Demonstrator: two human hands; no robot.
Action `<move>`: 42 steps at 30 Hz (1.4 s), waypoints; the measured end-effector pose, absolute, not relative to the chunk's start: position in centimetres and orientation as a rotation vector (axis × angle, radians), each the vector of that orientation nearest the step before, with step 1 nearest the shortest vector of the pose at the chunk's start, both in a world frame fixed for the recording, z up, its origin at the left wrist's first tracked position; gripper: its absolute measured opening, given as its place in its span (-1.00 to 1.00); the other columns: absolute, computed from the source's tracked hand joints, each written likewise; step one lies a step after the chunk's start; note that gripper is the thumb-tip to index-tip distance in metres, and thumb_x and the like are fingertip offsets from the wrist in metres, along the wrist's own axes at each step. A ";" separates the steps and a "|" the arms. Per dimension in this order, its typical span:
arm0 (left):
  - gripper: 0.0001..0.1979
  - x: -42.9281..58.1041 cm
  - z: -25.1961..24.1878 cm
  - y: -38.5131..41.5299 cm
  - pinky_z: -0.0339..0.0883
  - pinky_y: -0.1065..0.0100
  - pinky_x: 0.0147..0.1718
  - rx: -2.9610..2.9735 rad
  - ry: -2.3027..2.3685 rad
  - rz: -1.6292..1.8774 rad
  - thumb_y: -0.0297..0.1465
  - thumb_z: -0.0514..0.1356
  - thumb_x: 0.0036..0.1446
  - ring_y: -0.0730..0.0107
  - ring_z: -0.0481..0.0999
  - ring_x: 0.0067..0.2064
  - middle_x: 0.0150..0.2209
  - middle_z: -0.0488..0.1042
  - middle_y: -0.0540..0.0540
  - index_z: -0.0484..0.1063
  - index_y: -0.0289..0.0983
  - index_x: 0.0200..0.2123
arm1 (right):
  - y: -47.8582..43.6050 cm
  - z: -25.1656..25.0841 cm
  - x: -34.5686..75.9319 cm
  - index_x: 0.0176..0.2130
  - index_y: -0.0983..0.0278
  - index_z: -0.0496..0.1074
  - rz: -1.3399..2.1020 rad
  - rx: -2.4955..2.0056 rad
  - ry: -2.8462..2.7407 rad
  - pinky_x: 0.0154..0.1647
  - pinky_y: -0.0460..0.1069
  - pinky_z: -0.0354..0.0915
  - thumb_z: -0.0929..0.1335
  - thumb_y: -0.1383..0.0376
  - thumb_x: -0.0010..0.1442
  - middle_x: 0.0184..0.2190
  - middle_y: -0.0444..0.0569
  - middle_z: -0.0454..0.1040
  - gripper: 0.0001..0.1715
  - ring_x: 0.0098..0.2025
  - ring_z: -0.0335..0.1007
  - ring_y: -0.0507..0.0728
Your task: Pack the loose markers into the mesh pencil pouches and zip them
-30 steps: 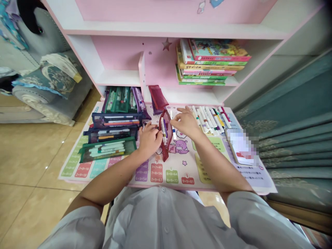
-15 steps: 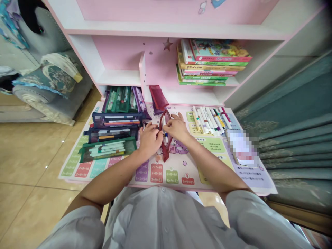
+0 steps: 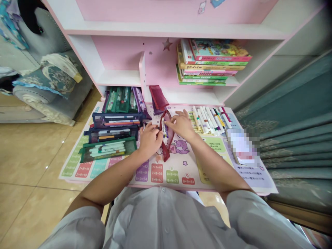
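Observation:
A dark red mesh pencil pouch (image 3: 166, 157) lies unzipped on the desk in front of me, with marker pens (image 3: 164, 132) inside it. My left hand (image 3: 150, 139) grips the pouch's left edge, its thumb toward the opening. At the pouch's right side is my right hand (image 3: 183, 125), fingers apart, its thumb side near the opening; I see nothing held in it. A loose pile of marker pens (image 3: 210, 120) lies to the right of this hand. Flat red and purple mesh pouches (image 3: 158, 98) lie behind the open one.
Filled dark blue pouches (image 3: 116, 120) and a green pouch (image 3: 109, 149) lie left of my left hand. More filled pouches (image 3: 121, 98) stand at the back left. A phone (image 3: 241, 147) lies on the right. Stacked books (image 3: 210, 65) sit on the shelf.
My right hand has moved a little right, off the pens in the pouch, and its fingers have spread. The pouch opening looks wider. My left hand has stayed in place.

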State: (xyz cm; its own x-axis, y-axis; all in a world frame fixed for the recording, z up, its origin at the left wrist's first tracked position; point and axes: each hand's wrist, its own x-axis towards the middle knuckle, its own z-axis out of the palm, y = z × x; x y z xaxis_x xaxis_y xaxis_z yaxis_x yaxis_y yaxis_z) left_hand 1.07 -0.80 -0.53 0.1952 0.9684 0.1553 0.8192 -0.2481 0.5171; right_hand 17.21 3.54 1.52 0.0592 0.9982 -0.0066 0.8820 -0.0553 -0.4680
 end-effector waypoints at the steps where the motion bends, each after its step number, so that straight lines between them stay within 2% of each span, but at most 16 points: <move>1: -0.75 1.1 -0.6 -0.8 0.09 -0.18 0.29 2.152 1.684 0.659 -0.40 0.10 0.31 0.03 0.32 0.32 0.07 0.56 -0.15 0.56 -0.23 -0.35 | 3.8 1.8 18.0 -0.30 0.28 0.60 0.416 -2.020 -1.848 0.32 0.49 0.04 0.36 0.02 0.20 0.31 0.20 0.29 -0.60 0.47 -0.14 0.47; 5: -0.73 1.0 -0.7 -0.8 0.09 -0.19 0.29 2.154 1.668 0.672 -0.39 0.09 0.32 0.02 0.32 0.32 0.07 0.56 -0.14 0.57 -0.23 -0.36 | 5.3 2.3 21.7 -0.11 0.34 0.58 0.154 -2.311 -1.781 0.28 0.58 -0.03 0.35 0.11 0.22 0.35 0.25 0.22 -0.59 0.47 -0.21 0.53; 8: -0.71 1.0 -0.6 -0.8 0.11 -0.19 0.28 2.157 1.662 0.673 -0.40 0.08 0.32 0.03 0.32 0.32 0.06 0.57 -0.14 0.55 -0.24 -0.39 | 6.5 1.9 24.5 0.13 0.40 0.46 0.149 -2.601 -1.751 0.27 0.59 -0.03 0.35 0.14 0.22 0.37 0.34 0.16 -0.42 0.47 -0.24 0.55; 10: -0.72 1.0 -0.5 -0.8 0.11 -0.19 0.28 2.151 1.664 0.667 -0.41 0.09 0.32 0.03 0.32 0.33 0.06 0.57 -0.15 0.55 -0.24 -0.39 | 7.2 1.4 25.9 0.21 0.40 0.40 0.194 -2.727 -1.714 0.26 0.59 -0.02 0.35 0.13 0.22 0.38 0.36 0.13 -0.35 0.47 -0.24 0.57; 18: -0.74 1.0 -0.3 -0.8 0.10 -0.20 0.28 2.136 1.657 0.664 -0.42 0.10 0.32 0.06 0.31 0.33 0.07 0.57 -0.15 0.52 -0.24 -0.40 | 8.4 -0.8 28.0 0.16 0.41 0.44 0.177 -2.808 -1.704 0.21 0.66 -0.06 0.37 0.12 0.17 0.32 0.44 0.21 -0.35 0.44 -0.18 0.66; 23: -0.72 1.0 -0.5 -0.8 0.08 -0.20 0.29 2.136 1.657 0.665 -0.41 0.09 0.32 0.04 0.30 0.34 0.06 0.57 -0.13 0.51 -0.23 -0.42 | 8.5 -1.0 27.3 0.22 0.40 0.39 0.212 -2.862 -1.692 0.24 0.62 -0.04 0.38 0.13 0.19 0.40 0.41 0.07 -0.31 0.47 -0.27 0.60; 30: -0.71 1.0 -0.8 -0.7 0.09 -0.18 0.29 2.148 1.653 0.675 -0.39 0.08 0.32 0.04 0.31 0.32 0.04 0.57 -0.13 0.52 -0.22 -0.43 | 8.7 -1.3 27.0 0.11 0.37 0.49 0.210 -2.808 -1.824 0.17 0.66 -0.01 0.35 0.14 0.19 0.39 0.39 0.11 -0.42 0.46 -0.28 0.66; 37: -0.71 1.1 -0.6 -0.7 0.08 -0.19 0.29 2.144 1.651 0.666 -0.40 0.08 0.32 0.03 0.31 0.32 0.05 0.57 -0.12 0.52 -0.23 -0.41 | 7.5 0.7 25.6 0.17 0.45 0.42 0.268 -2.701 -1.821 0.29 0.52 0.03 0.32 0.11 0.21 0.36 0.40 0.16 -0.34 0.47 -0.20 0.54; 39: -0.70 1.0 -0.6 -0.7 0.09 -0.18 0.29 2.146 1.651 0.668 -0.39 0.07 0.33 0.04 0.31 0.32 0.05 0.57 -0.12 0.53 -0.23 -0.41 | 6.8 1.5 24.7 0.07 0.44 0.50 0.294 -2.556 -1.895 0.28 0.53 0.05 0.32 0.13 0.17 0.30 0.37 0.25 -0.41 0.44 -0.11 0.56; 42: -0.71 1.0 -0.6 -0.7 0.10 -0.16 0.29 2.151 1.649 0.673 -0.40 0.08 0.32 0.05 0.32 0.32 0.05 0.57 -0.12 0.53 -0.22 -0.42 | 5.4 2.8 22.9 -0.31 0.33 0.61 0.332 -2.276 -2.008 0.32 0.47 0.04 0.32 0.16 0.12 0.18 0.25 0.41 -0.64 0.39 0.01 0.53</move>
State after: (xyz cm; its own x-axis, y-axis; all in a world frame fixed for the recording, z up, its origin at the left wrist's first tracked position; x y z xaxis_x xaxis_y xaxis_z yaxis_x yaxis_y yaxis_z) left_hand 0.96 -0.72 -0.64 0.2111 0.9645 0.1583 0.7998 -0.2636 0.5393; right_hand 22.92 5.40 2.79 0.1131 0.9882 -0.1036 0.9689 -0.1328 -0.2089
